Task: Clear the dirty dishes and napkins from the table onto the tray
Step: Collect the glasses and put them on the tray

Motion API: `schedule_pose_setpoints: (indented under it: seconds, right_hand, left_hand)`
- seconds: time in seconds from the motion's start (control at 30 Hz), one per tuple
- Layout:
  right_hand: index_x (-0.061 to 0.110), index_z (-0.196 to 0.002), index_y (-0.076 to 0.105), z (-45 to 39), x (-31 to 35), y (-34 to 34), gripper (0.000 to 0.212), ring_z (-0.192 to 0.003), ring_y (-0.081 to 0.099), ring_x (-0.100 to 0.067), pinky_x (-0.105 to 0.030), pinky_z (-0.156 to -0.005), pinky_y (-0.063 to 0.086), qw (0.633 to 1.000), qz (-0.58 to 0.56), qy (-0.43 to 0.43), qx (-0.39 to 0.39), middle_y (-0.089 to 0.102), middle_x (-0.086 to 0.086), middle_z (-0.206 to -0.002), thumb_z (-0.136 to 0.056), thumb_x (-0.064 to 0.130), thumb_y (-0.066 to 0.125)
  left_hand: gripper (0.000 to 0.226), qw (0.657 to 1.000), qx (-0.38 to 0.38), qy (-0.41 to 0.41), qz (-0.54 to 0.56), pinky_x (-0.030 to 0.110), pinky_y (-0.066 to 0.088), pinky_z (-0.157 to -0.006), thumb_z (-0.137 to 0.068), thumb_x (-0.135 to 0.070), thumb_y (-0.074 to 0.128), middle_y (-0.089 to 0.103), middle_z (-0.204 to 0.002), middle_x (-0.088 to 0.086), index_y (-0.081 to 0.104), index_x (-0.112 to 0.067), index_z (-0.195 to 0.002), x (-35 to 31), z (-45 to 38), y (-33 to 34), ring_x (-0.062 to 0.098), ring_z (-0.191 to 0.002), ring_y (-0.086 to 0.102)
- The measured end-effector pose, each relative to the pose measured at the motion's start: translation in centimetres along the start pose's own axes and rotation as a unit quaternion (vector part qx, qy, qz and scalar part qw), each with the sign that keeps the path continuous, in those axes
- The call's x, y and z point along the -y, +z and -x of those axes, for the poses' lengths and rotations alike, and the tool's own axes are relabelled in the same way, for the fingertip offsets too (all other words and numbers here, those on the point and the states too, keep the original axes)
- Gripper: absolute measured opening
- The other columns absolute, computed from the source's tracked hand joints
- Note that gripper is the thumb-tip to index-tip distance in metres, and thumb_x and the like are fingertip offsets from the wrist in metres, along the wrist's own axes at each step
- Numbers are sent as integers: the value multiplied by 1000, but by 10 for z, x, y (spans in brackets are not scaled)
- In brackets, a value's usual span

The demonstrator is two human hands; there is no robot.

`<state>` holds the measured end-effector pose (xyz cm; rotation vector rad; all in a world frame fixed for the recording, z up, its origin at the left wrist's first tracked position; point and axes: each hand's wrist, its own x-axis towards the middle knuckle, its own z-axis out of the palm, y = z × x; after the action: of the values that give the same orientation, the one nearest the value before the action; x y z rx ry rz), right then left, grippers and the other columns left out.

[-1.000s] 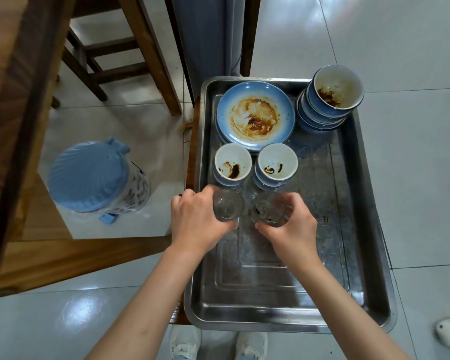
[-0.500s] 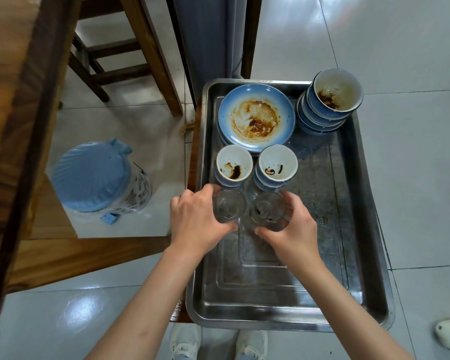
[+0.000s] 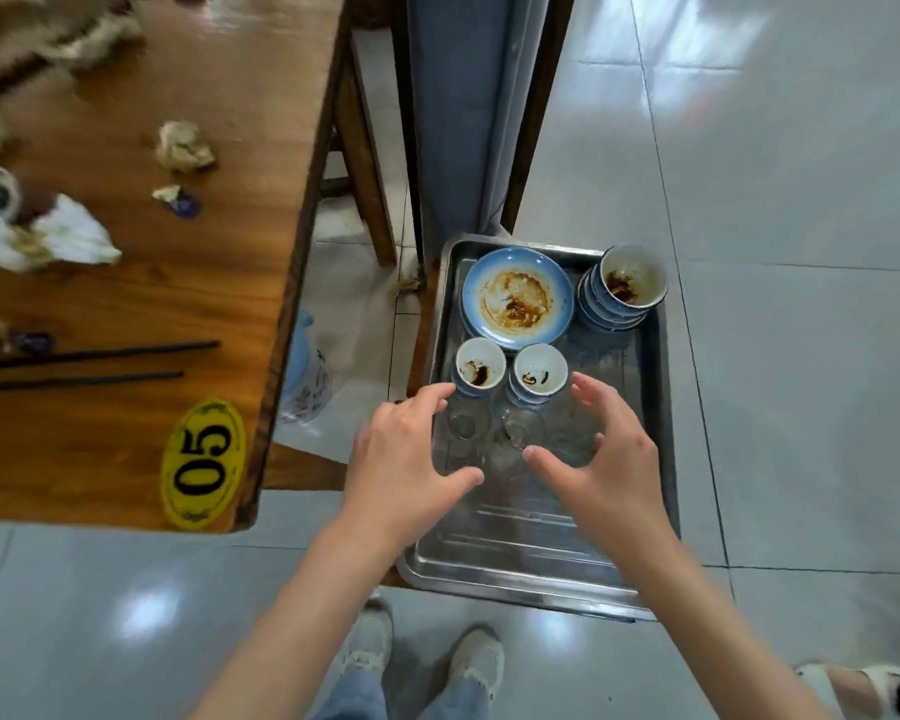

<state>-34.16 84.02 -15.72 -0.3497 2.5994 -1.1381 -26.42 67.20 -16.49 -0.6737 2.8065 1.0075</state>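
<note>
A: What do we see on the tray [image 3: 661, 459]?

B: We see a metal tray on a stand beside the wooden table [image 3: 141, 283]. At its far end lies a blue plate [image 3: 517, 296] smeared with brown sauce, and to its right a stack of blue bowls [image 3: 623, 288]. Nearer us stand two small stained cups [image 3: 480, 367], side by side. Just in front of them are two clear glasses [image 3: 467, 426], standing upright on the tray.

A: And our hands?

B: Our left hand [image 3: 406, 459] and right hand [image 3: 609, 459] hover on either side of the glasses, fingers spread and loose, gripping nothing.

A: What is on the table?

B: We see crumpled napkins [image 3: 76, 236], another wad [image 3: 184, 147] further back, black chopsticks [image 3: 94, 353], and a yellow oval label [image 3: 202, 462] reading 05. The far-left items are blurred.
</note>
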Motion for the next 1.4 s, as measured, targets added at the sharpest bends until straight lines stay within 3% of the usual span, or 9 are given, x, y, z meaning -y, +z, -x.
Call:
schedule_pose_setpoints:
  seconds: [0.17,0.3,0.43,0.67,1.03,1.27,1.4]
  right_hand:
    - [23,-133,45,18,77,-42,73,-115,45,-3,-24,-99,38,997,17,-51,54,54,7,-129,-69,26,82]
    - [26,-134,43,32,133,-59,73,-117,42,-1,-16,-97,30,992,24,-85,87,52,9,-130,-72,27,80]
    - [23,-135,44,42,197,-57,71,-122,43,-5,-23,-103,33,988,21,-118,101,51,7,-133,-73,27,79]
    - [22,-132,47,53,294,-6,68,-112,43,3,-5,-90,31,986,39,-144,81,56,8,-127,-73,30,79]
    - [25,-129,48,43,410,89,62,-108,44,4,2,-78,29,987,35,-140,70,55,14,-120,-75,32,77]
    - [22,-130,49,7,456,136,63,-112,48,-1,-8,-88,35,978,51,-175,104,57,9,-124,-75,30,77]
    - [22,-130,49,-7,483,171,62,-113,49,-3,-16,-92,38,975,61,-176,122,58,8,-125,-76,29,76]
  left_hand:
    - [77,998,-52,-5,44,31,46,-92,-66,-42,80,57,-113,-18,43,-34,-133,-30,44,-79,8,-105,50]
    - [74,995,-90,-12,41,24,43,-85,-65,-38,83,58,-106,-18,48,-31,-131,-31,68,-151,6,-97,51]
    - [74,992,-114,-32,37,23,42,-84,-64,-37,84,62,-108,-15,51,-29,-129,-14,87,-229,8,-99,53]
    - [65,990,-132,-37,38,34,48,-88,-67,-34,82,65,-103,-12,53,-30,-125,44,103,-345,14,-99,57]
    - [61,989,-137,-34,36,44,48,-91,-70,-36,80,65,-104,-14,54,-30,-125,148,88,-479,13,-101,56]
    - [63,978,-193,-68,45,35,48,-87,-70,-38,78,65,-105,-11,52,-29,-127,202,62,-517,12,-95,57]
    - [61,973,-210,-86,51,39,50,-87,-70,-38,80,65,-104,-11,54,-27,-125,241,52,-543,14,-96,59]
